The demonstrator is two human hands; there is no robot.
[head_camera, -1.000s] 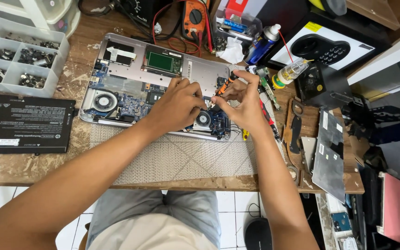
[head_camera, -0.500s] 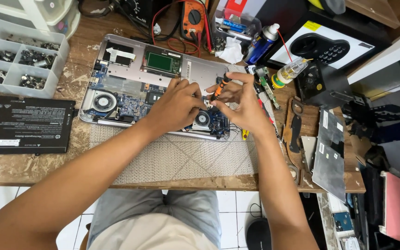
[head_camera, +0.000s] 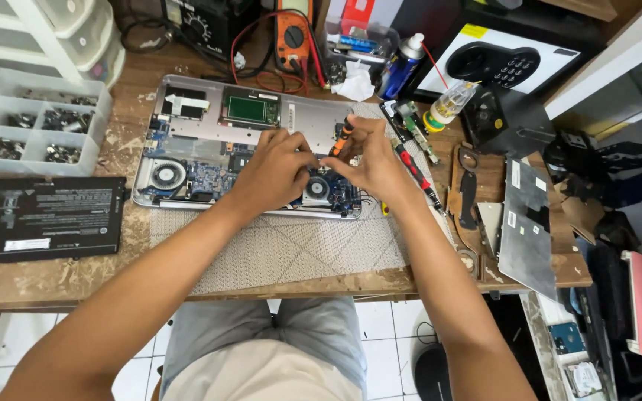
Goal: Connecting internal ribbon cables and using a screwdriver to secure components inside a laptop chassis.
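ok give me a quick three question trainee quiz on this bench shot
1. True or false: the right hand holds the orange-handled screwdriver over the opened silver laptop base.
2. Which side of the laptop is the flat black battery pack on? A left, B right, C on top.
3. Fill in: the left hand rests near the round cooling ____.

Key: 1 true; 2 A; 3 fan.

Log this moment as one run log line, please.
left hand on opened laptop | right hand holds orange-handled screwdriver | black battery lies left
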